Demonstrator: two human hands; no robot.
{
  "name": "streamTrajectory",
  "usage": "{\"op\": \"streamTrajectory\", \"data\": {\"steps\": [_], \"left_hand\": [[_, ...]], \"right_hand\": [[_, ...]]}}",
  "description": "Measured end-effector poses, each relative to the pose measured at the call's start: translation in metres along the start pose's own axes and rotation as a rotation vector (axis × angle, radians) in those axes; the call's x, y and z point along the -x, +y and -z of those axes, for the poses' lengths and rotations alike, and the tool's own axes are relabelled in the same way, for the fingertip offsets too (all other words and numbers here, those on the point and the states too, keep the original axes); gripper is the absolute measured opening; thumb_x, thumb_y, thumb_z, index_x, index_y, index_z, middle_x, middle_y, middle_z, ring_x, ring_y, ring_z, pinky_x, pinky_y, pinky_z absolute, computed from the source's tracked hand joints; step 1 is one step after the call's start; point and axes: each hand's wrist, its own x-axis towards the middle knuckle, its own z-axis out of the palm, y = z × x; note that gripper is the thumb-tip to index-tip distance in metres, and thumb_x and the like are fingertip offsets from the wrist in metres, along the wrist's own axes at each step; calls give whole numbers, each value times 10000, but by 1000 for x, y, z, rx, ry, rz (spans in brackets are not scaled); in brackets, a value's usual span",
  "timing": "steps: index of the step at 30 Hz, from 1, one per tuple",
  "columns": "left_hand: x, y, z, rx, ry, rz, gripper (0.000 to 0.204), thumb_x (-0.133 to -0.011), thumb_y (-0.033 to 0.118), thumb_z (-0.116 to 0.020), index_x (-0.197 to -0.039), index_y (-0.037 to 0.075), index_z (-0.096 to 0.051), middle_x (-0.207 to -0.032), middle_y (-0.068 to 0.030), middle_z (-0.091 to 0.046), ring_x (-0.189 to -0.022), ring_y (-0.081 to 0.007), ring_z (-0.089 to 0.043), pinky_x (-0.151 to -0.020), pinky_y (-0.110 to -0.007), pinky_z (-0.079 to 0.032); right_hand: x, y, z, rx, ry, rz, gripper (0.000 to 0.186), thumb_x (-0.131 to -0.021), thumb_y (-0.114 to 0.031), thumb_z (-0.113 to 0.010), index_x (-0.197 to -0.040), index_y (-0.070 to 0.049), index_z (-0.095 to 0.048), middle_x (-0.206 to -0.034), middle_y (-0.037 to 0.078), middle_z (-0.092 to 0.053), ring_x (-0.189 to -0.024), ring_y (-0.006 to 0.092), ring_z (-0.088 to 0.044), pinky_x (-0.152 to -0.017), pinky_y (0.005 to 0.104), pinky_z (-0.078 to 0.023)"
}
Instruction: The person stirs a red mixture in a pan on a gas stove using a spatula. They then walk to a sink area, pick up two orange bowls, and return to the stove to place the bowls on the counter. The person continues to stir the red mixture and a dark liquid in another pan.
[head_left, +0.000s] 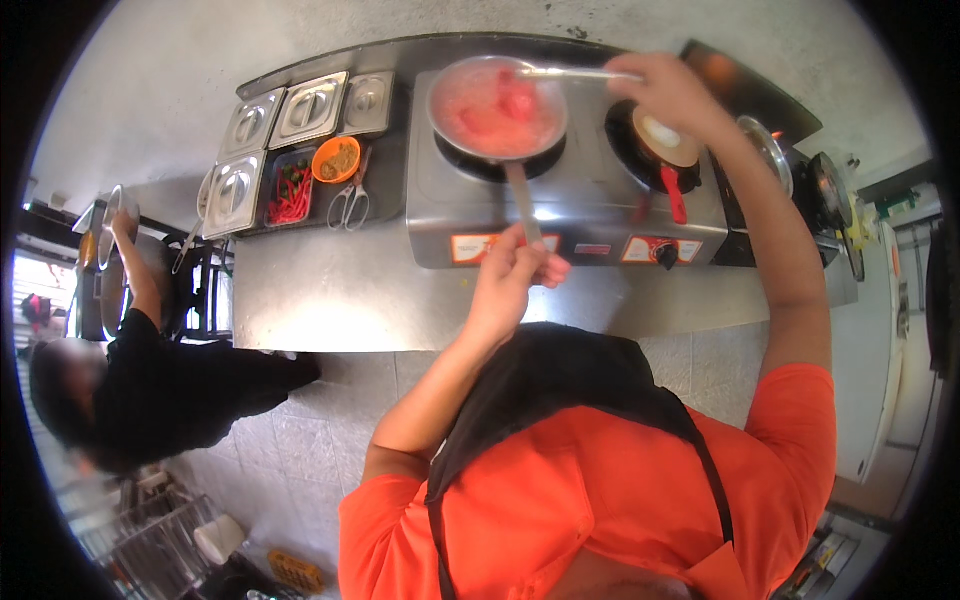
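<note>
A steel frying pan (468, 120) with pink liquid and redder lumps sits on the left burner of a steel gas stove (435, 210). My left hand (510, 265) is closed on the pan's long handle, below the pan. My right hand (660, 95) grips a long metal utensil (570, 73) whose head is down among the red lumps in the pan. Right of the pan, on the other burner, rests a small pan (665, 150) with a red handle, partly behind my right hand.
Left of the stove are lidded steel containers (305, 110), red chillies (288, 195), an orange bowl (335, 158) and scissors (348, 205). More pans (830, 200) stand at the right. Another person (170, 390) in dark clothing works at the far left. A wire rack (140, 540) sits lower left.
</note>
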Motion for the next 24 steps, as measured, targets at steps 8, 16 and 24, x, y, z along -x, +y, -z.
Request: {"op": "streamTrajectory", "data": {"steps": [8,16,24], "left_hand": [[1,0,1,-20,-8,16,296,-995,138,-435,-1236,-31,-461,-869,-119,-654,-775,-164,-620,-723,-292,-494],[-2,-3,-1,-18,-12,10,304,-996,136,-432,-1249,-31,-460,-863,-113,-651,-780,-163,-618,-726,-291,-493],[3,3,-5,-44,56,22,283,-982,117,-426,-1201,-51,-491,-834,-107,-645,-767,-156,-604,-741,-293,-487]], "right_hand": [[-9,10,5,-304,-180,-49,250,-846,-168,-669,-987,38,-670,-787,64,-661,-762,137,-601,-729,312,-472],[-21,58,-59,-128,-282,-28,222,-824,-186,-675,-963,-15,-705,-827,124,-686,-835,230,-656,-745,370,-486],[-15,22,-42,182,-207,-13,276,-834,-200,-654,-1066,-55,-680,-1010,178,-673,-967,364,-628,-853,437,-488]]}}
